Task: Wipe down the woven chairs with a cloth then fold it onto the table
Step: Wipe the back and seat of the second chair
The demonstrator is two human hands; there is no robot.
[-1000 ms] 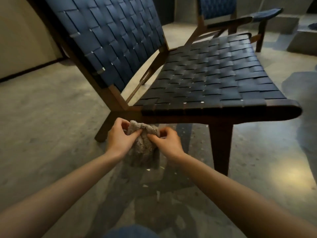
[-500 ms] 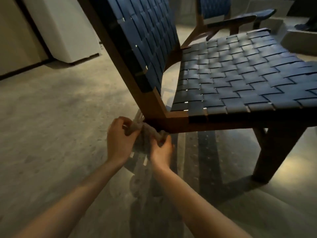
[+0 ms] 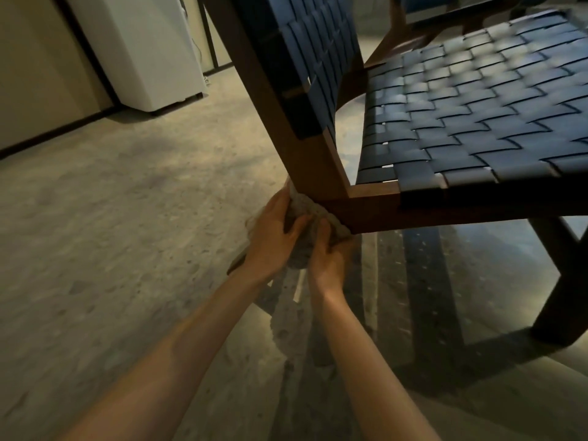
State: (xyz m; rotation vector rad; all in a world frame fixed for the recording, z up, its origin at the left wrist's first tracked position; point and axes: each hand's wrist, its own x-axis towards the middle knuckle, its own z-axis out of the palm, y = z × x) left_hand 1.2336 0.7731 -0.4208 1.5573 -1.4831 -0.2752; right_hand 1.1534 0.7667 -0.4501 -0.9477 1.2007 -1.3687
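Both hands on the cloth (image 3: 307, 214), pressed against the woven chair (image 3: 477, 122) at the wooden corner joint where the back post meets the seat rail. Left hand (image 3: 270, 237) wraps the cloth from the outer side of the post, grip closed on the fabric, thumb lying across its front. Right hand (image 3: 331, 256) sits just beside it under the rail, grip likewise clamped on the cloth, fingers curled into the bunched pile. Cloth is grey, nubbly, wadded; its upper edge touches the wood, a loose part hangs between the wrists.

Against half a second ago: the cloth has climbed from just below the joint to sit right on it, and the hands have closed in, now nearly touching (they were apart a full second back, holding the cloth free in front of the seat rail). View has swung closer and leftward; the back post now fills the top centre, and a white cabinet (image 3: 143, 49) by the wall shows in full at upper left.

Concrete floor (image 3: 111, 218) beneath, striped with the seat's shadow. Seat weave slightly blurred.
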